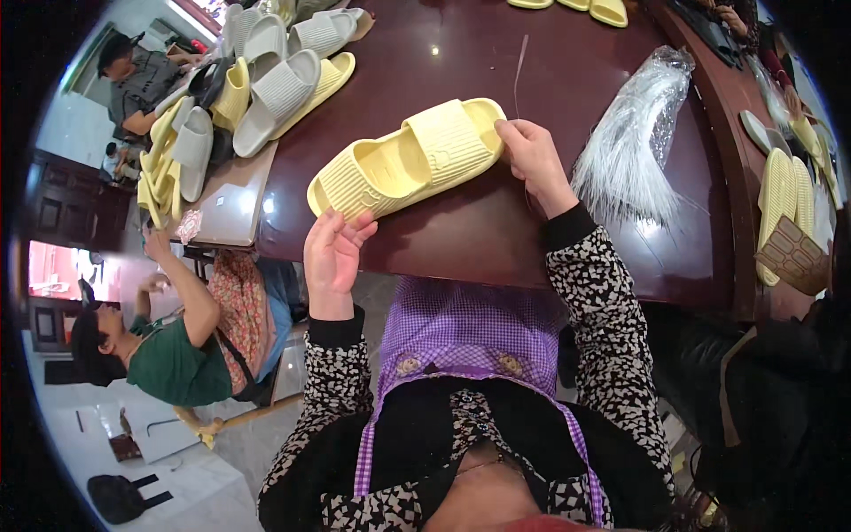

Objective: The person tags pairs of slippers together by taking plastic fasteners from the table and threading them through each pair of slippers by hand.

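Note:
A pair of pale yellow ribbed slide slippers (408, 158) lies pressed together on its side over the near edge of a dark red-brown table (496, 230). My left hand (332, 257) grips the heel end at the lower left. My right hand (534, 160) holds the toe end at the upper right. A thin clear strand rises from the slippers near my right hand.
A bundle of clear plastic ties in a bag (634, 142) lies right of my right hand. Grey and yellow slippers (266, 84) are piled at the far left, more yellow ones (784, 199) at the right. A person in green (168, 355) sits to my left, another at the upper left.

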